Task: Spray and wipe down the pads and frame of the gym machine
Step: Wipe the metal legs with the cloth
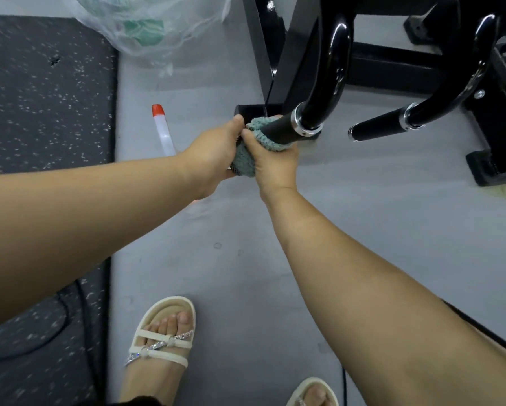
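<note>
At the tip of the handle grip point(284, 128), a teal cloth point(244, 159) is wrapped and clenched by the left hand point(213, 155) and right hand point(276, 167), seemingly so it is rubbed all round; the spray bottle point(162, 127) is set aside on the floor point(363, 230) nearby.

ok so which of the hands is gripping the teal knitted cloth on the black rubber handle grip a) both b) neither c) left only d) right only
a: the left hand and the right hand both curl round the teal knitted cloth, which is wrapped over the end of the black rubber handle grip.
</note>
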The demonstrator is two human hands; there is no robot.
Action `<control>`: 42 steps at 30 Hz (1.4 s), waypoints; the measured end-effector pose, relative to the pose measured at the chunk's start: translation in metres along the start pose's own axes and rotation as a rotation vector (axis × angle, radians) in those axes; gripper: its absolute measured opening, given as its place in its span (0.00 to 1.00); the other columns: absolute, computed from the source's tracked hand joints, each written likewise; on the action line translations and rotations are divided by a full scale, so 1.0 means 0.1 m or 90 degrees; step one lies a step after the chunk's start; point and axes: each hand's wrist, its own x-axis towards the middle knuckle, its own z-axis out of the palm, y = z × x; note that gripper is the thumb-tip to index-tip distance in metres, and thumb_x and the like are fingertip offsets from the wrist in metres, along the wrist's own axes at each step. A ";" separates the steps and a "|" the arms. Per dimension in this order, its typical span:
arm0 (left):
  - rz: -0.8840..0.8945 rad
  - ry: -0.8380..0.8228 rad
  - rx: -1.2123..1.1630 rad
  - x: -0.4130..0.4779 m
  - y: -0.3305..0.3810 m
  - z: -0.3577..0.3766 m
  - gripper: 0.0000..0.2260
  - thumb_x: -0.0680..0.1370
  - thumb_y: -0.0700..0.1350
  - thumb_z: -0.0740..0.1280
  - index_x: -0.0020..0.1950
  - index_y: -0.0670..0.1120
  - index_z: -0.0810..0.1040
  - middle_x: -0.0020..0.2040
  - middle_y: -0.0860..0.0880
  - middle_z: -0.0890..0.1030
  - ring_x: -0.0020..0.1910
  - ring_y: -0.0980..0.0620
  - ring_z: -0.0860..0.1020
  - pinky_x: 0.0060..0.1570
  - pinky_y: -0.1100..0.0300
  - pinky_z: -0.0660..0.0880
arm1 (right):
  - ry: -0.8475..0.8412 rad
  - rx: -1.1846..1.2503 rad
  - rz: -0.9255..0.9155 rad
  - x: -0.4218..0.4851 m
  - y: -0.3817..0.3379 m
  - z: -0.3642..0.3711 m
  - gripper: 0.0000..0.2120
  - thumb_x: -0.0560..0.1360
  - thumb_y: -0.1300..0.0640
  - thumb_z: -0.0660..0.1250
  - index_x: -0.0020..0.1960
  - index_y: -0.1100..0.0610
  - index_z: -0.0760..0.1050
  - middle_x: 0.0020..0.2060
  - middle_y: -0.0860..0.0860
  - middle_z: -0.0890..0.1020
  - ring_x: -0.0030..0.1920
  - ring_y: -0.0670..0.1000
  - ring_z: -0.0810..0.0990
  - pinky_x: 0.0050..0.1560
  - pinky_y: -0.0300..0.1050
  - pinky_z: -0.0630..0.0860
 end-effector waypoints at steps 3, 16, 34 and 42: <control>-0.014 -0.003 0.003 0.01 -0.04 -0.03 0.11 0.82 0.52 0.54 0.54 0.48 0.73 0.47 0.51 0.78 0.47 0.54 0.78 0.45 0.58 0.77 | -0.043 -0.054 -0.015 -0.01 -0.05 -0.04 0.12 0.67 0.65 0.75 0.46 0.57 0.75 0.43 0.54 0.81 0.44 0.49 0.80 0.51 0.47 0.79; -0.227 0.039 0.140 -0.31 -0.28 -0.55 0.03 0.77 0.41 0.61 0.46 0.43 0.73 0.37 0.46 0.77 0.26 0.49 0.78 0.25 0.61 0.78 | 0.037 -0.131 -0.058 -0.02 0.06 -0.06 0.20 0.65 0.62 0.78 0.54 0.60 0.75 0.46 0.49 0.81 0.49 0.48 0.80 0.57 0.46 0.76; 0.043 0.066 0.315 0.33 -0.61 -1.01 0.33 0.67 0.41 0.77 0.67 0.49 0.66 0.58 0.51 0.74 0.56 0.51 0.74 0.56 0.58 0.70 | 0.083 -0.257 -0.101 -0.04 0.08 -0.13 0.21 0.67 0.56 0.77 0.54 0.61 0.74 0.46 0.49 0.80 0.48 0.48 0.77 0.47 0.33 0.69; 0.033 0.107 0.386 0.30 -0.41 -0.99 0.17 0.72 0.51 0.73 0.58 0.53 0.75 0.54 0.49 0.79 0.50 0.47 0.78 0.46 0.51 0.77 | -0.210 -0.376 0.001 0.15 -0.12 -0.43 0.18 0.68 0.59 0.75 0.56 0.62 0.77 0.51 0.55 0.82 0.50 0.50 0.80 0.56 0.46 0.77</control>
